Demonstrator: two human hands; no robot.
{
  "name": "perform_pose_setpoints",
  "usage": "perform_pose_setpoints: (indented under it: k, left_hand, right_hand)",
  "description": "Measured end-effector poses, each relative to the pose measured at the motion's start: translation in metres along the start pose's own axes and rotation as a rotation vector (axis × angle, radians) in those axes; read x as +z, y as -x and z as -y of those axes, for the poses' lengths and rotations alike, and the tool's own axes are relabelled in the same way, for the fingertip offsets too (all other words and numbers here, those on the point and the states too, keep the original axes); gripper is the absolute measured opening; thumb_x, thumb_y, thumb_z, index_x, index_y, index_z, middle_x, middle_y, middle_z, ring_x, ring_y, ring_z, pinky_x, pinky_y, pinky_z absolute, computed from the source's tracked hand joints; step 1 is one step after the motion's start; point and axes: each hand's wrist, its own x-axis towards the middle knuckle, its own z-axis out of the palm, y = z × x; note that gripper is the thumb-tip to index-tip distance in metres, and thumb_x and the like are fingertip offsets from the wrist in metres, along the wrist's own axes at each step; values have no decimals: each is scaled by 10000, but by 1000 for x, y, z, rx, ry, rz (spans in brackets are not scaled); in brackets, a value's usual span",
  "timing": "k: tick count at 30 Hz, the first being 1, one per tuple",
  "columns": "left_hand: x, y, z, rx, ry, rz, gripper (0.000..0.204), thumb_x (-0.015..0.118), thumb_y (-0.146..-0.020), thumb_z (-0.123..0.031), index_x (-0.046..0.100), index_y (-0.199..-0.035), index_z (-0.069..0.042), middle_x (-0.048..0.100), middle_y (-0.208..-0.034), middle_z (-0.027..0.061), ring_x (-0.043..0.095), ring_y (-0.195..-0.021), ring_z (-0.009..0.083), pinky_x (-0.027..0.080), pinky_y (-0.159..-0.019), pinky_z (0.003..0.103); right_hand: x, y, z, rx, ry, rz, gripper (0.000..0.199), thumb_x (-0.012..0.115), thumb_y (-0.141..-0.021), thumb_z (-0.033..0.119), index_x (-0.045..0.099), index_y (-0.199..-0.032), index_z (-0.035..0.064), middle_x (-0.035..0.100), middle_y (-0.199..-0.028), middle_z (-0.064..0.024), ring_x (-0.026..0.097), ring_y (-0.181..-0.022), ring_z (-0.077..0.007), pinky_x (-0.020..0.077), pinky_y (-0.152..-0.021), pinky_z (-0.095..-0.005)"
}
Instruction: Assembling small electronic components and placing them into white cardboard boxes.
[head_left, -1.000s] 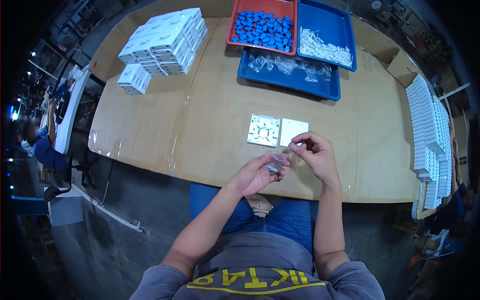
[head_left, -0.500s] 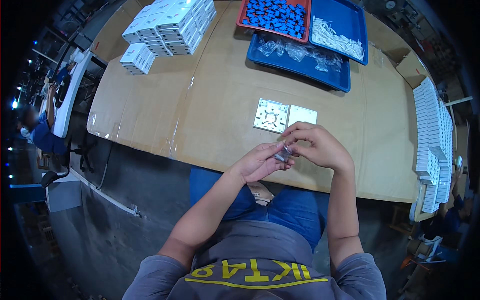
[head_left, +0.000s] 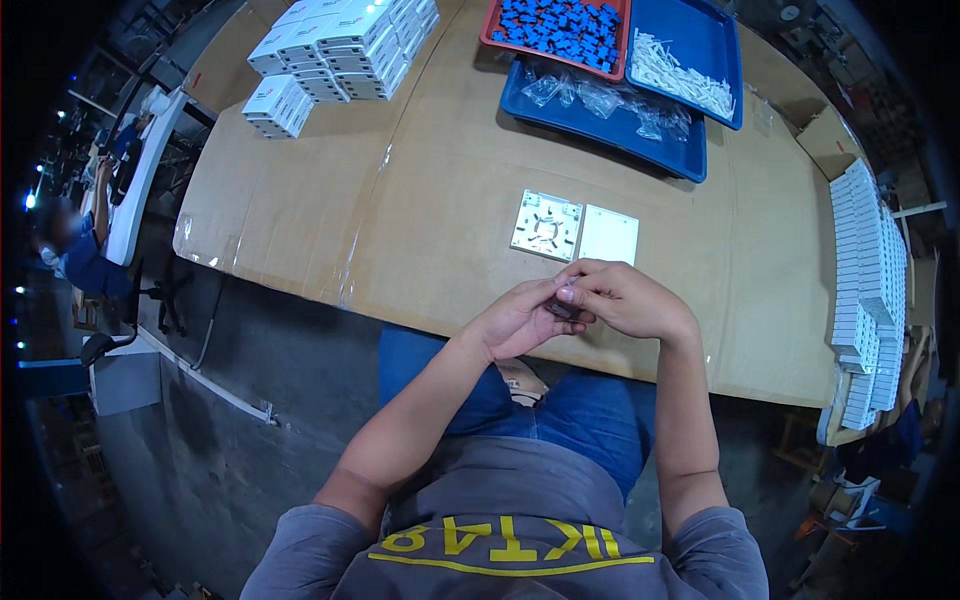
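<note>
My left hand and my right hand meet just above the near edge of the cardboard-covered table. Both pinch a small dark item between the fingertips; most of it is hidden by my fingers. Just beyond my hands lie two white square plates: one with a moulded inner face, and a plain one to its right.
At the far edge stand a red tray of blue parts, a blue tray of white parts and a blue tray of clear bags. White boxes are stacked far left, more white boxes at right. Another person sits far left.
My hands have drawn closer together, and the fingers now cover the small item that showed between them a second ago. The view has shifted slightly.
</note>
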Motion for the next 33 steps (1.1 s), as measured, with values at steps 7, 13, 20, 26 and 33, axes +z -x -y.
perform_pose_setpoints:
  k: [7,13,20,26,33]
  left_hand:
    - [2,1,1,18,-11,13,404,433,-1131,-329,552,-1366,-23,663,-1231,138,661,-1124,256,530,-1021,426]
    - [2,1,0,34,-27,9,405,443,-1130,-334,556,-1360,-20,667,-1214,134,667,-1108,262,539,-1017,426]
    - [-3,0,0,34,10,36,397,459,-1127,-335,560,-1367,-35,682,-1209,137,676,-1127,268,542,-1011,416]
    - [-2,1,1,38,35,39,428,461,-1124,-366,550,-1388,-41,670,-1240,134,667,-1150,260,543,-1002,407]
    - [-5,2,3,70,-31,18,501,456,-1121,-392,521,-1426,-1,656,-1288,123,668,-1130,250,534,-985,389]
  right_hand:
    - [-1,-5,-4,23,-49,20,369,575,-1090,295,748,-1092,-30,713,-1055,-135,685,-876,-217,560,-805,-348]
    - [-1,-6,-4,-12,-59,-49,381,580,-1091,295,736,-1106,-52,714,-1052,-114,667,-843,-164,554,-775,-317]
    - [-2,-11,-11,-6,-57,-41,386,581,-1092,291,731,-1121,-64,727,-1045,-97,657,-832,-140,546,-764,-302]
    - [-5,-11,-7,-17,-104,-43,389,579,-1093,297,741,-1118,-56,730,-1053,-96,667,-837,-146,549,-775,-302]
    - [-15,-13,-3,17,-67,60,378,565,-1096,285,742,-1122,-49,746,-1107,-117,676,-960,-164,550,-858,-337]
